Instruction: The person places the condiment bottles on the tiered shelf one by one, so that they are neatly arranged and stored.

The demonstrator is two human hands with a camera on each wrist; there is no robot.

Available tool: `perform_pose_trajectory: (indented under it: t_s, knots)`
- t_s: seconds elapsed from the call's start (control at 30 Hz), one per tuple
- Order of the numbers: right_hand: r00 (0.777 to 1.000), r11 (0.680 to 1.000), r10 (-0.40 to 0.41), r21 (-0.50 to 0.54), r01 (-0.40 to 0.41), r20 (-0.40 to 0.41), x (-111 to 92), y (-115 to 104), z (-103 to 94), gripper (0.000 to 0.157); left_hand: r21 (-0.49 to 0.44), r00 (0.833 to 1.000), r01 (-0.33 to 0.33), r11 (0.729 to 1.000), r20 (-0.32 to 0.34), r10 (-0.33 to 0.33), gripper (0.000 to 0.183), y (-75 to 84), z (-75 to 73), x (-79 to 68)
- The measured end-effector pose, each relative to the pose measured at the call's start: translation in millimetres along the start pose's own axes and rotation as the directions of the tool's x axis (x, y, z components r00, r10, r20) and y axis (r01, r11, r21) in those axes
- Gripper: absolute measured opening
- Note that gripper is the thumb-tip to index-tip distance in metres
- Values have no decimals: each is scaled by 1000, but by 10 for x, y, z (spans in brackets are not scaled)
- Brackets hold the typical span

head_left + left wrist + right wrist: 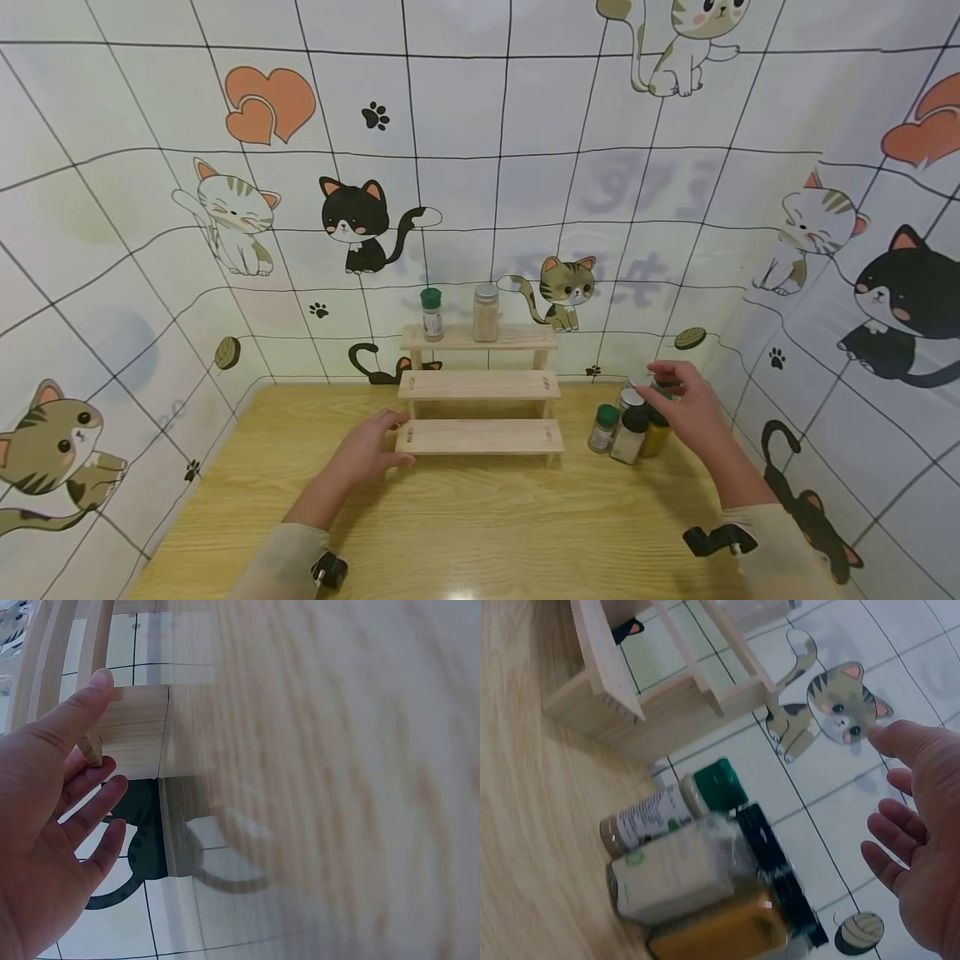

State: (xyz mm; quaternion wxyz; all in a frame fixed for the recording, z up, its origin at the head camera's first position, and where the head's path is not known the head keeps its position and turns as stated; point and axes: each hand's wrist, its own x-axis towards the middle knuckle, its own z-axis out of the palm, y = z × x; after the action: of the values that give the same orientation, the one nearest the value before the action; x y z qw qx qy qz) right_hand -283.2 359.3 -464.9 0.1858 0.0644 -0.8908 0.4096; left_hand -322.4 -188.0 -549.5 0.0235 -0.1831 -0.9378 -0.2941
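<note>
A three-tier wooden shelf rack (480,436) stands on the table against the wall. My left hand (365,450) holds the left end of its lowest tier, thumb at the front edge and index finger behind the board end in the left wrist view. My right hand (686,407) hovers over a group of spice jars, fingers spread and holding nothing. The group includes a green-capped jar (603,428), a black-capped jar with pale contents (630,435), a jar with yellow contents (720,928) and a silver-lidded jar (631,398). The hand partly hides the rear jars in the head view.
On the top tier stand a small green-capped jar (432,315) and a taller silver-lidded jar (486,313). Cat-patterned sheeting (465,192) encloses the wooden table (465,533) at the back and both sides.
</note>
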Motion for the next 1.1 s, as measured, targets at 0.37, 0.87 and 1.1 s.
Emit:
perform_pose_trajectory:
  t_s: [0.37, 0.87, 1.1]
  knots:
    - [999, 994, -31, -105, 32, 13, -207, 396, -82, 49, 7, 1000, -16, 1000, -7, 16, 72, 1, -10, -7]
    - [999, 992, -41, -117, 42, 9, -327, 719, 45, 58, -5, 1000, -24, 1000, -17, 24, 71, 10, -12, -18]
    - [999, 994, -10, -108, 14, 37, -360, 816, 112, 61, 4, 1000, -16, 1000, -12, 16, 71, 7, -10, -16]
